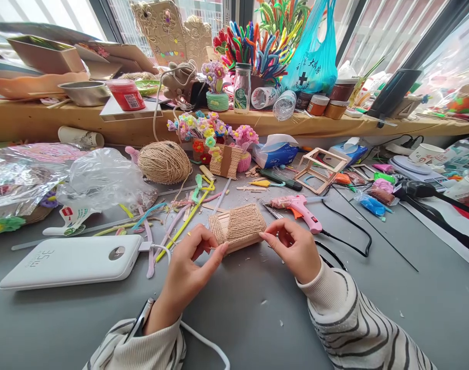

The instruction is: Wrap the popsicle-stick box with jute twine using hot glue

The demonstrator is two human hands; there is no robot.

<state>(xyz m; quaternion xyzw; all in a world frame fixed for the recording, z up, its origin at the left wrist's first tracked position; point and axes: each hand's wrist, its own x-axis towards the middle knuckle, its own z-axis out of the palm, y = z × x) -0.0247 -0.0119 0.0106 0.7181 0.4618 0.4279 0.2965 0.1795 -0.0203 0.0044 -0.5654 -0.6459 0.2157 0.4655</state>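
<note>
A small wooden craft-stick piece (pixel 248 224) sits on the grey table between my hands. Jute twine covers most of its top, and bare pale sticks show in a strip toward its left end. My left hand (pixel 193 264) is closed at its front left corner, thumb and fingers pinched against the edge. At the right end, my right hand (pixel 296 247) pinches the near corner with thumb and index finger. Just behind my right hand lies a pink hot glue gun (pixel 302 209). A ball of jute twine (pixel 165 162) rests farther back on the left.
A white power bank (pixel 70 262) with a cable lies left of my left hand. Coloured pipe cleaners (pixel 188 221) and glue sticks are strewn beyond it. Farther back stand a wooden stick frame (pixel 322 167), a blue tissue pack (pixel 276 153) and pipe-cleaner flowers (pixel 203 128).
</note>
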